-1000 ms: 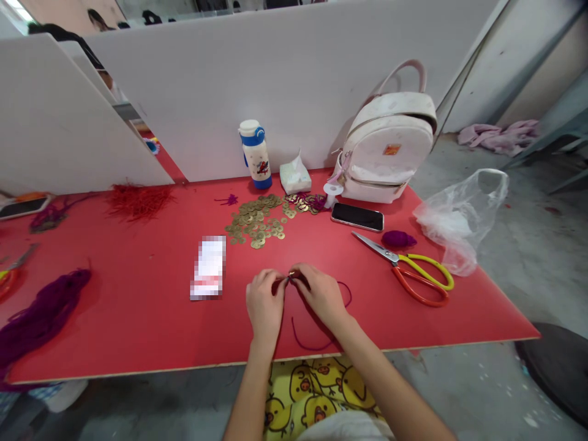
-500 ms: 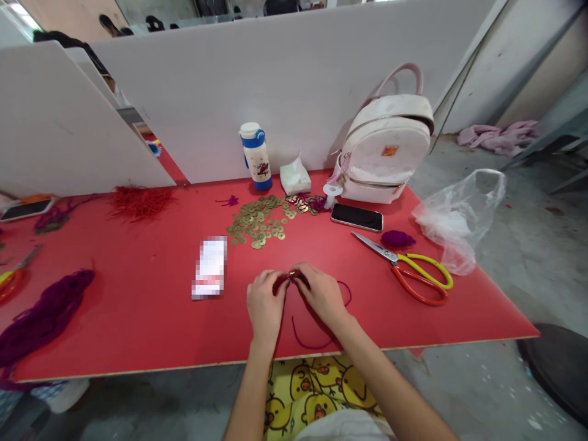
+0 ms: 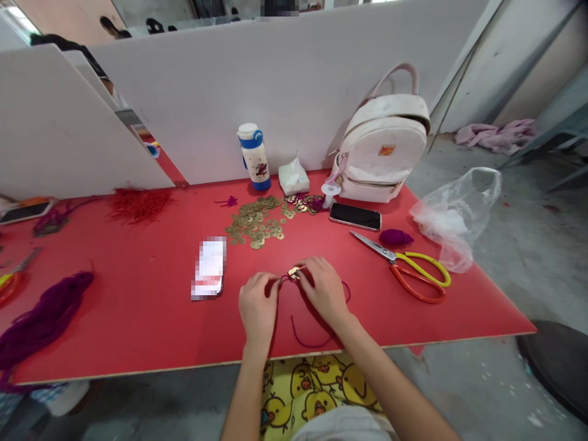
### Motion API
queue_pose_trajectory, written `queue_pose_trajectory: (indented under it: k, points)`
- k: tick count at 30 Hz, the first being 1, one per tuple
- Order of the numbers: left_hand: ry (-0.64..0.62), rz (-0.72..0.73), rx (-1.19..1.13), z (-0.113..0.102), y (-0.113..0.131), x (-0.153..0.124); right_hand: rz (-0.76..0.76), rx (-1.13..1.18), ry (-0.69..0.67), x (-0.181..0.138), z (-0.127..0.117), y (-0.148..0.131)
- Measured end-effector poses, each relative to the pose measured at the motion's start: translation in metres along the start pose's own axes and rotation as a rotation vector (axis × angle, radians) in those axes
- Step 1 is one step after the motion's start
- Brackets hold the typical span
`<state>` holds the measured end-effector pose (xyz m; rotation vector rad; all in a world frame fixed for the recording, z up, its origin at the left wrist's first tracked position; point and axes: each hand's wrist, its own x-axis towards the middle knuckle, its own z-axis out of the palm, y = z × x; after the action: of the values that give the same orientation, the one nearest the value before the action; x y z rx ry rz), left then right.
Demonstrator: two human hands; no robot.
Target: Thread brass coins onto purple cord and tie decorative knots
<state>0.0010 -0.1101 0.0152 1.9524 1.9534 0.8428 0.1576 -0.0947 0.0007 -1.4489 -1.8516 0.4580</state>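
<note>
Some gold-coloured pieces (image 3: 293, 273) sit near-centre over the surface (image 3: 151, 318), pinched by the right hand (image 3: 325, 293); the left hand (image 3: 258, 306) pinches purple cord (image 3: 312, 346) at their left. A loosened pinch could drop them; slack cord could snag.

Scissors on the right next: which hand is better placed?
Probably the right hand: it is nearer the scissors, though occupied with a gold piece; the left hand is farther off, pinching purple cord.

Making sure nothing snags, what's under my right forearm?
Purple cord shows on both sides of your right forearm, on the red tabletop; whatever lies directly beneath is hidden.
</note>
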Motion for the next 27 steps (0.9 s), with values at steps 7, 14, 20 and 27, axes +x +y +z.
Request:
queue_pose_trajectory:
  k: [7,14,20,27]
  points:
    - [0.016,-0.096,-0.225,-0.025,-0.004,-0.013,-0.040,0.191,0.002,-0.004,-0.007,-0.004]
    - [-0.043,0.043,-0.404,-0.060,0.007,-0.028,-0.088,0.292,-0.392,-0.024,-0.011,-0.029]
    - [-0.215,0.029,-0.433,-0.055,-0.009,-0.025,-0.164,0.303,-0.342,-0.029,-0.027,-0.040]
    - [-0.259,0.226,-0.358,-0.018,-0.003,-0.022,-0.453,0.319,-0.480,-0.036,-0.049,-0.060]
